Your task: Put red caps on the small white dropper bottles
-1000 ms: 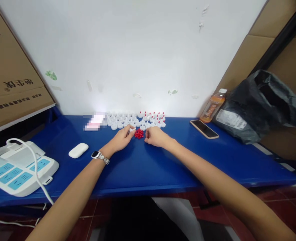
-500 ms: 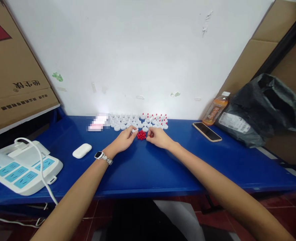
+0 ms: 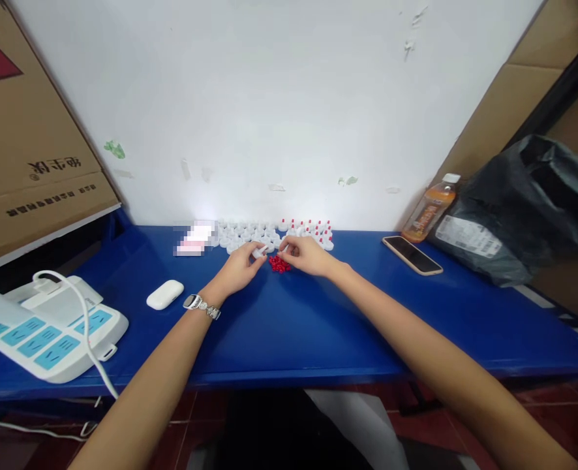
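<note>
On the blue table (image 3: 289, 326) a small heap of red tips (image 3: 280, 264) lies between my two hands. My left hand (image 3: 240, 266), with a watch on its wrist, pinches a small white cap (image 3: 258, 250) just left of the heap. My right hand (image 3: 308, 254) hovers over the heap's right side with its fingers curled together near the white cap; whether it holds a red tip is too small to tell. Behind the hands stand several white caps (image 3: 243, 234) and, to their right, several white caps with red tips (image 3: 311, 230).
A white earbud case (image 3: 164, 294) and a white power strip with a cable (image 3: 49, 326) lie at the left. A phone (image 3: 412, 254), an orange drink bottle (image 3: 430, 207) and a black bag (image 3: 518, 209) sit at the right. Cardboard boxes (image 3: 29, 137) flank the table.
My right hand has lifted and moved left over the red heap, toward the white cap in my left hand. The camera has shifted slightly.
</note>
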`<state>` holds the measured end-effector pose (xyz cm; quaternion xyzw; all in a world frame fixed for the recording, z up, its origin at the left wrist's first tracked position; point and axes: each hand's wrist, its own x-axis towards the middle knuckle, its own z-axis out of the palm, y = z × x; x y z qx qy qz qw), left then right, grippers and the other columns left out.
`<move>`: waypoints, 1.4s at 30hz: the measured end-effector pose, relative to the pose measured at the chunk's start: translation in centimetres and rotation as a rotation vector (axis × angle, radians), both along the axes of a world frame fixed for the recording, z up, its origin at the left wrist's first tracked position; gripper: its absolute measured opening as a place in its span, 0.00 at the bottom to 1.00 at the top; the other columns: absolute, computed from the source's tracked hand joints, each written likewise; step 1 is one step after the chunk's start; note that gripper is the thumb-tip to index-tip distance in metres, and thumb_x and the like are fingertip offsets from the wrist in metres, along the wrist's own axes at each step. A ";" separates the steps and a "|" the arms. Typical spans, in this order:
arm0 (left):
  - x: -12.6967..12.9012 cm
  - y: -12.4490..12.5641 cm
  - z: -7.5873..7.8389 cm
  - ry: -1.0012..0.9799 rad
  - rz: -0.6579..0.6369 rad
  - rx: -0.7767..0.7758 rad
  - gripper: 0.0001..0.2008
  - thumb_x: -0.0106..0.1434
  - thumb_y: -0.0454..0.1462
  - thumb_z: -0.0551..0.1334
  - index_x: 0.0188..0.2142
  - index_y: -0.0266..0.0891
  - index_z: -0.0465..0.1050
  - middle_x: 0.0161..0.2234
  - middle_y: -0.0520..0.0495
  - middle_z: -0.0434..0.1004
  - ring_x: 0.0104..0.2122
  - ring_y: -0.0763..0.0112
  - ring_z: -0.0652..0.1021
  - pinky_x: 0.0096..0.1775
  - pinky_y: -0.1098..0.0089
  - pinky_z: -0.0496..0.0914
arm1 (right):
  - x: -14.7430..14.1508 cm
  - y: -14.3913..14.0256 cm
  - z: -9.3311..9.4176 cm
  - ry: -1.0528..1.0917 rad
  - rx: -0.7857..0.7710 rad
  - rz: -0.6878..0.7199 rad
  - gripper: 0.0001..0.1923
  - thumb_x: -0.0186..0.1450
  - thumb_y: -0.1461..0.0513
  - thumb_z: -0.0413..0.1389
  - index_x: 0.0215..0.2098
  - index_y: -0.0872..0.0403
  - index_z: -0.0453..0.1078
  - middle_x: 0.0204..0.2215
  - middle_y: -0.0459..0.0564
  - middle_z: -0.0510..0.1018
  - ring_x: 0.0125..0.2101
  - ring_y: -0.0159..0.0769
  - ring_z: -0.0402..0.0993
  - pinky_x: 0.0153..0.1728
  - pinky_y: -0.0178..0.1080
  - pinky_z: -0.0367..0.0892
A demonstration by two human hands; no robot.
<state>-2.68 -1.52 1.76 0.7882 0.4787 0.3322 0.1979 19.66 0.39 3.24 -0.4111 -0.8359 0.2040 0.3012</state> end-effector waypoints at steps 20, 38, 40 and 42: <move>-0.4 1.5 -1.2 0.003 0.219 0.114 0.10 0.62 0.42 0.65 0.39 0.41 0.82 0.41 0.44 0.78 0.40 0.62 0.77 0.45 0.61 0.71 | 2.4 -1.1 -1.8 0.330 -0.062 -0.144 0.11 0.65 0.56 0.55 0.30 0.54 0.71 0.21 0.45 0.75 0.23 0.32 0.70 0.27 0.35 0.63; 1.1 3.9 0.7 -0.109 0.290 0.151 0.09 0.61 0.41 0.64 0.37 0.38 0.73 0.32 0.47 0.77 0.31 0.67 0.76 0.37 0.66 0.71 | 3.6 2.7 0.6 0.029 0.178 -0.348 0.09 0.65 0.59 0.54 0.35 0.54 0.75 0.26 0.47 0.79 0.27 0.34 0.71 0.33 0.36 0.62; 1.8 4.1 1.2 -0.112 0.277 0.193 0.07 0.63 0.40 0.62 0.35 0.38 0.73 0.31 0.48 0.77 0.30 0.69 0.75 0.37 0.66 0.70 | 3.2 4.6 1.4 -0.135 0.197 -0.398 0.10 0.64 0.59 0.54 0.40 0.53 0.76 0.29 0.49 0.80 0.32 0.38 0.73 0.38 0.39 0.62; 2.5 4.2 1.3 -0.125 0.257 0.217 0.07 0.64 0.40 0.61 0.35 0.39 0.73 0.31 0.48 0.77 0.30 0.69 0.75 0.36 0.67 0.69 | 2.6 6.7 1.9 -0.282 0.180 -0.422 0.12 0.65 0.58 0.54 0.42 0.53 0.76 0.33 0.51 0.82 0.38 0.42 0.74 0.44 0.42 0.62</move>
